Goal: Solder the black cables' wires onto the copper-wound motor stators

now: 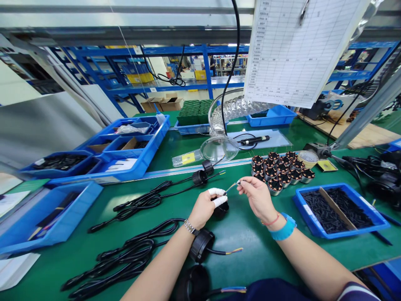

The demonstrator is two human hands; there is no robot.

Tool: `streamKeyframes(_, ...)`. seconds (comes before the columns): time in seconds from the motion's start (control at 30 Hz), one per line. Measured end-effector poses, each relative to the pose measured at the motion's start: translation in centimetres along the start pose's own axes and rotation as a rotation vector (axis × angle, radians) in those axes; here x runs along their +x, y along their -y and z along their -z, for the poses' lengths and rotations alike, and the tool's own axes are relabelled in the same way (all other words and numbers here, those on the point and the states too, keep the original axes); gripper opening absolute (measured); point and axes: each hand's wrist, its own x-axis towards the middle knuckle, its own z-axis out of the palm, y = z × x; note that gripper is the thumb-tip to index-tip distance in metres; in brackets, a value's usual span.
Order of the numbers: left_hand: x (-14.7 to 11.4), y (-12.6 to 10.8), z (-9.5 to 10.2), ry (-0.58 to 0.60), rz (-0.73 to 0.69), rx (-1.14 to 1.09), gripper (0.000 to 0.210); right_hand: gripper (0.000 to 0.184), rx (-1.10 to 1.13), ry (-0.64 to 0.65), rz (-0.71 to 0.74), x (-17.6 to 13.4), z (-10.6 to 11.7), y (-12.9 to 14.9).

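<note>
Just right of the frame's centre we pinch a thin wire end (pixel 232 186) between both hands: our left hand (pixel 205 207), two fingertips capped in white tape, grips it from the left, while our right hand (pixel 257 196) nips its tip between thumb and forefinger. A round black plastic cap (pixel 221 207) sits under the left hand on the smooth green mat (pixel 94 246). At right centre, a shallow blue tray (pixel 341 210), split by a cardboard strip, holds small black tubes. Above it, ribbed round motor stators (pixel 278 169) stand clustered. Glossy black cables (pixel 125 255) coil at lower left.
</note>
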Motion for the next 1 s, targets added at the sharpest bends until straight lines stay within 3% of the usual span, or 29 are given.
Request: streamKeyframes(1.0,0.05,0.07,0.03,0.003,-0.012,-0.001,0.019,0.011,0.001,-0.003,0.001,0.14,0.08,0.02)
